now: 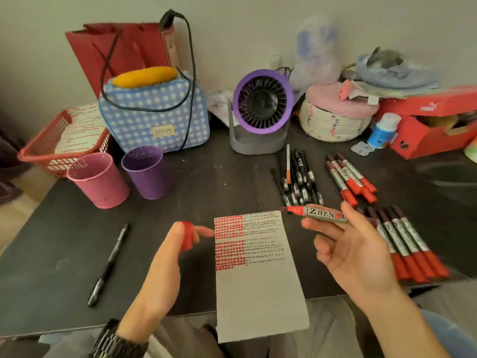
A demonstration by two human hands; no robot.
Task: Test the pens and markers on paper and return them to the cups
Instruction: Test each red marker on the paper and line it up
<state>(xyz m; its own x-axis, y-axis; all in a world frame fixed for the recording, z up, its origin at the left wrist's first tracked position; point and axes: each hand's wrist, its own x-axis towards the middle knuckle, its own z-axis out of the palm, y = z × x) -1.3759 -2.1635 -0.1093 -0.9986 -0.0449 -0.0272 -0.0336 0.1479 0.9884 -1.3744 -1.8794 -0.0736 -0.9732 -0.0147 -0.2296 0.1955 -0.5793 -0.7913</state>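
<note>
My right hand (353,251) holds an uncapped red marker (320,213) between thumb and fingers, its tip pointing left over the top right corner of the paper (260,288). My left hand (165,264) pinches the marker's red cap (187,236) just left of the sheet. The upper part of the paper carries rows of red and black test marks. A pink cup (99,180) and a purple cup (148,173) stand at the back left. One black pen (109,263) lies on the left of the table.
Black pens (299,177) and two groups of red markers (351,177) (410,244) lie on the right. Behind stand a checked bag (154,115), a purple fan (262,109), a red basket (51,143), a woven basket (333,120) and a red shoebox (433,125).
</note>
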